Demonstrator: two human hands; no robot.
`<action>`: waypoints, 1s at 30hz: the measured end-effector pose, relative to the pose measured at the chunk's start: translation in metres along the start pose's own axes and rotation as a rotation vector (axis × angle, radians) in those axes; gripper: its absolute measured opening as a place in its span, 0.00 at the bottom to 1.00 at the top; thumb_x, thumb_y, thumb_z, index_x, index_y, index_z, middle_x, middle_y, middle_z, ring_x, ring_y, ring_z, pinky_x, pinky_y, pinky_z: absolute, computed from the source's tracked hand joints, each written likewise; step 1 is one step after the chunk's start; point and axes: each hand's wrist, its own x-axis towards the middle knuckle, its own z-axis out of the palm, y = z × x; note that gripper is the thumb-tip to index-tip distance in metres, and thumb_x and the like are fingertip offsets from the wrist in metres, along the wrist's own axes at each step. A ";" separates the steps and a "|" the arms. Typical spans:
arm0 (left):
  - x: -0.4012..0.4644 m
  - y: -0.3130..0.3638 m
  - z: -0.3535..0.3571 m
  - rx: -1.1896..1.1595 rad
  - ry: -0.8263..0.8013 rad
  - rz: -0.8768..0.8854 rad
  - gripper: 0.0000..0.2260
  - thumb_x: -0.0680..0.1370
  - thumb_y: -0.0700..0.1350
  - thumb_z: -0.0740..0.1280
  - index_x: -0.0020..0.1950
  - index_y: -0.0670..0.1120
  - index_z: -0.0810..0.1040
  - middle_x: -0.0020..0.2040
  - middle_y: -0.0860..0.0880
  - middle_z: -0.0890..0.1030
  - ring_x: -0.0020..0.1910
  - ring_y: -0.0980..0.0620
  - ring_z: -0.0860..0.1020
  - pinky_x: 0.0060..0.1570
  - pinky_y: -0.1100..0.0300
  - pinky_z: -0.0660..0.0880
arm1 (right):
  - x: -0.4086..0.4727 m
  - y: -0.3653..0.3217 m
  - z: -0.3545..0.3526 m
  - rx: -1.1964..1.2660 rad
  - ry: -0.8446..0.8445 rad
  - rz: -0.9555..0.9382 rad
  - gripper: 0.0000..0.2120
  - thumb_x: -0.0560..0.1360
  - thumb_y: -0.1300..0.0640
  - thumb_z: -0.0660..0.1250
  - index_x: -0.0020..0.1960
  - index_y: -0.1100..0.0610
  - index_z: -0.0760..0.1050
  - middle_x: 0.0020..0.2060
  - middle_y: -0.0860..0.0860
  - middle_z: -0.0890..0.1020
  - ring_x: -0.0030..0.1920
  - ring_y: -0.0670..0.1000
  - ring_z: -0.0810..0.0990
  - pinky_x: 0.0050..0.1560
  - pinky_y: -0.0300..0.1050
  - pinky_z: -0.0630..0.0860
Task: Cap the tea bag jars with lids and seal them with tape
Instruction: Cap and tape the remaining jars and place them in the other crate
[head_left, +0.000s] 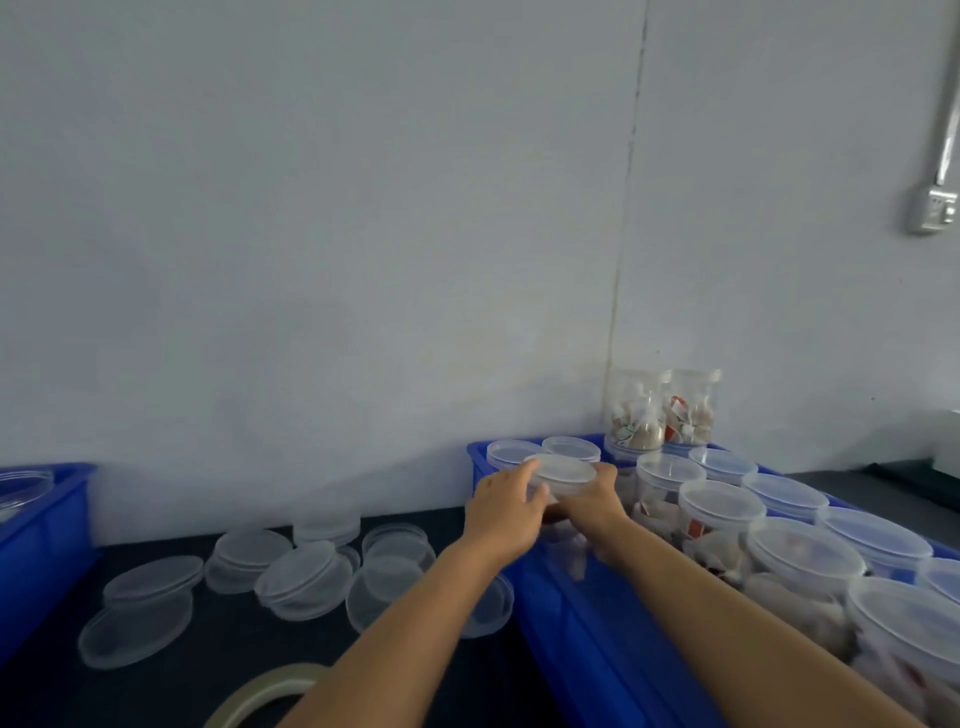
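A clear plastic lid (566, 472) sits on top of a tea bag jar (569, 545) inside the blue crate (582, 613) on the right. My left hand (504, 512) grips the lid's left edge, and my right hand (592, 499) grips its right edge. Several capped jars (719, 506) of tea bags fill the crate. Several loose clear lids (306, 571) lie on the dark table. A roll of clear tape (260, 691) lies at the bottom edge, partly under my left forearm.
Two open jars of tea bags (662, 410) stand against the wall behind the crate. A second blue crate (36, 535) stands at the far left. A white wall runs behind the dark table (47, 686), with a socket box (932, 210) at upper right.
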 end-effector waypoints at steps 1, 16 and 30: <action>-0.001 -0.005 0.002 0.034 -0.015 -0.007 0.21 0.84 0.51 0.54 0.77 0.52 0.60 0.72 0.45 0.70 0.72 0.44 0.65 0.69 0.48 0.63 | 0.002 0.005 0.001 -0.056 0.000 0.010 0.44 0.64 0.61 0.79 0.69 0.54 0.54 0.59 0.59 0.73 0.50 0.56 0.79 0.33 0.46 0.79; -0.015 -0.017 -0.004 -0.012 -0.134 -0.019 0.25 0.82 0.55 0.56 0.78 0.49 0.57 0.78 0.48 0.55 0.74 0.45 0.60 0.72 0.49 0.61 | 0.005 0.005 0.007 -0.190 -0.098 0.072 0.37 0.77 0.64 0.66 0.77 0.55 0.46 0.56 0.61 0.75 0.46 0.56 0.79 0.29 0.40 0.76; -0.141 -0.024 -0.125 -0.288 0.225 -0.193 0.09 0.79 0.44 0.65 0.58 0.46 0.78 0.57 0.49 0.80 0.57 0.50 0.78 0.60 0.52 0.74 | -0.107 -0.060 0.097 -0.141 -0.021 -0.128 0.18 0.76 0.69 0.61 0.65 0.64 0.65 0.48 0.59 0.72 0.45 0.56 0.71 0.49 0.55 0.75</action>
